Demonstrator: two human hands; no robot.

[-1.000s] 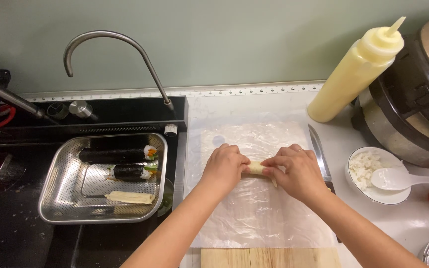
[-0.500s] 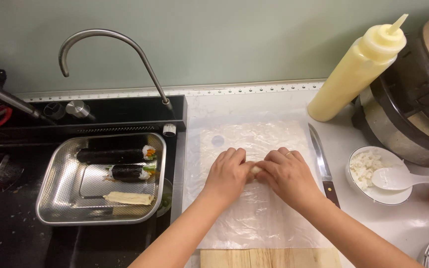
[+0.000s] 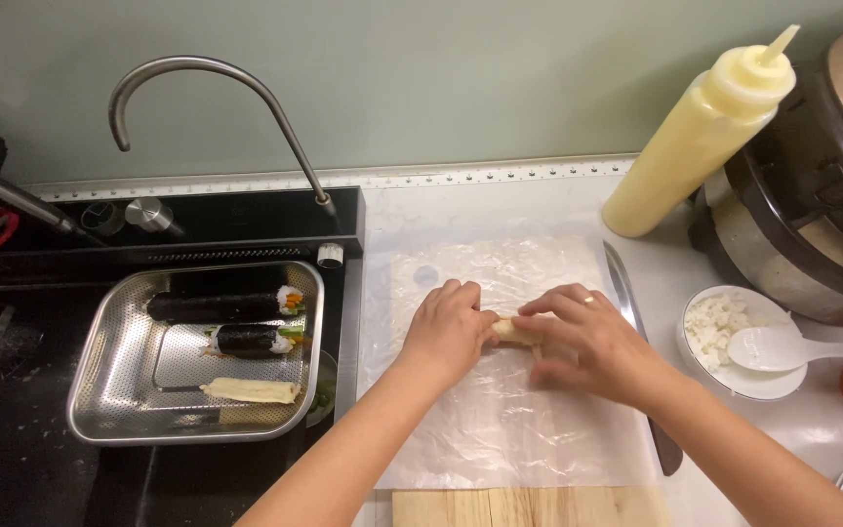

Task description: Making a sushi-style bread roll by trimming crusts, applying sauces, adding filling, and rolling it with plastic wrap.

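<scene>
On the desk [image 3: 461, 200], over a sheet of clear wrap [image 3: 500, 390], both hands press a small pale roll [image 3: 511, 330] between them. Left hand [image 3: 448, 332] has its grip closed over the roll's left end; right hand [image 3: 582, 342] has its grip closed over the right end, fingers curled on top. A knife [image 3: 626, 293] lies just beside the right hand. To the left, a steel tray [image 3: 100, 390] holds two dark rolls [image 3: 221, 306] and one pale one.
</scene>
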